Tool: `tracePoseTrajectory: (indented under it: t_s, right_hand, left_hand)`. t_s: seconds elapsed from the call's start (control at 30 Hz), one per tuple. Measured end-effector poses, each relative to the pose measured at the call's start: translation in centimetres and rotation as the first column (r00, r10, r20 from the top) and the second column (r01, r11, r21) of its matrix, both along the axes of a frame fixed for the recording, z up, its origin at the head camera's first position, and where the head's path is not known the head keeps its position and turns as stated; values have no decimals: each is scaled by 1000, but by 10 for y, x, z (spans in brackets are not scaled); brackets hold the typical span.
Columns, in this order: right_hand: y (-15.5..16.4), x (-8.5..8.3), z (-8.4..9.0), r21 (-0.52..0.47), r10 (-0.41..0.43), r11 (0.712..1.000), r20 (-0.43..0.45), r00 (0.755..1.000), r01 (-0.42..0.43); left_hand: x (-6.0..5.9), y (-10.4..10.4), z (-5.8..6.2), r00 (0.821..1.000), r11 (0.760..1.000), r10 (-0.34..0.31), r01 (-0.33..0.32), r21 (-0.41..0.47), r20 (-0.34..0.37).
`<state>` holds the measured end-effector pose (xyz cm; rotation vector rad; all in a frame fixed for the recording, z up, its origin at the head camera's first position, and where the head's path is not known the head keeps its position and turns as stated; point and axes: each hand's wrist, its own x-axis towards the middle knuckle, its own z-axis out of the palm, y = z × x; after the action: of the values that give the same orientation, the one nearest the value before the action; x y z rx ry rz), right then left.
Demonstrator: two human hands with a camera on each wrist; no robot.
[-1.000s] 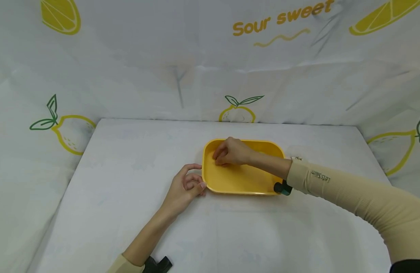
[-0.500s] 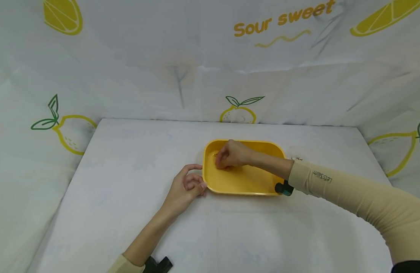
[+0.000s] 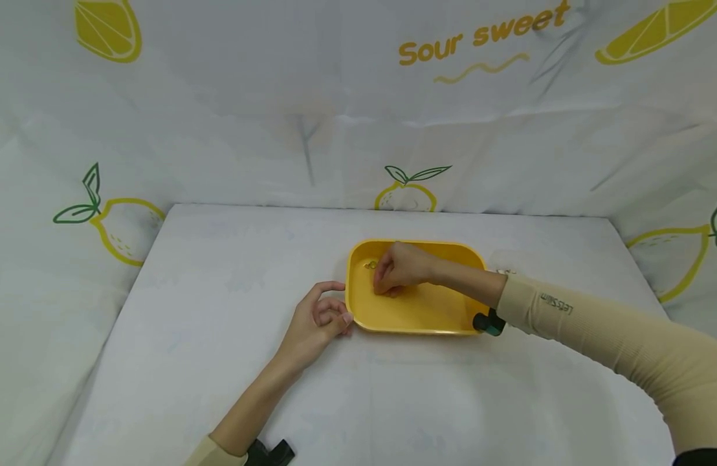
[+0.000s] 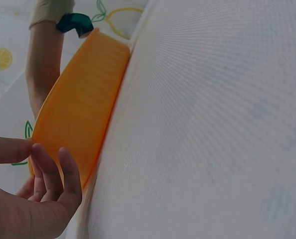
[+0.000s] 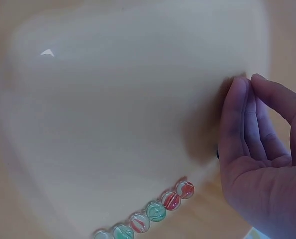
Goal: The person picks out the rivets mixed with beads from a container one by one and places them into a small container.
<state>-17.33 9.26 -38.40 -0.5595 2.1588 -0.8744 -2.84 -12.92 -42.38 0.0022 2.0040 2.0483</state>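
Observation:
In the head view my left hand [image 3: 314,323] touches the left end of a shallow yellow tray [image 3: 413,332] with fingertips. Its other fingers are loosely bent, as the left wrist view also shows. My right hand [image 3: 406,263] reaches into the left part of that tray, thumb and fingertips pinched together. Whether anything sits between those fingertips is hidden. Small glass marbles [image 3: 371,265] lie just left of the right hand. A row of several clear marbles with red or green swirls shows low in the right wrist view, including a green one [image 5: 156,211].
The tray stands on a white-covered table [image 3: 370,395]. Behind it hangs a white cloth [image 3: 230,149] printed with lemons and lettering. A clear, faint object [image 3: 507,260] lies beyond the tray's right end, partly behind the right sleeve.
My right hand has drawn a little to the right and toward me inside the tray, uncovering marbles at its left. My left hand stays at the tray's edge.

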Motion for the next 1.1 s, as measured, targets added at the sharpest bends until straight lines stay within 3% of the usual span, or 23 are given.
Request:
tracePoseTrajectory:
  t_s: [0.6,1.1]
  right_hand:
    - [1,0,2,-18,-9,1000,12,1000,9]
    - [5,-3,-1,28,-3,1000,-52,999,5]
  left_hand:
    - [1,0,0,1000,1000,10,-10,-9,11]
    - [-1,-1,-2,1000,1000,1,-1,-17,-3]
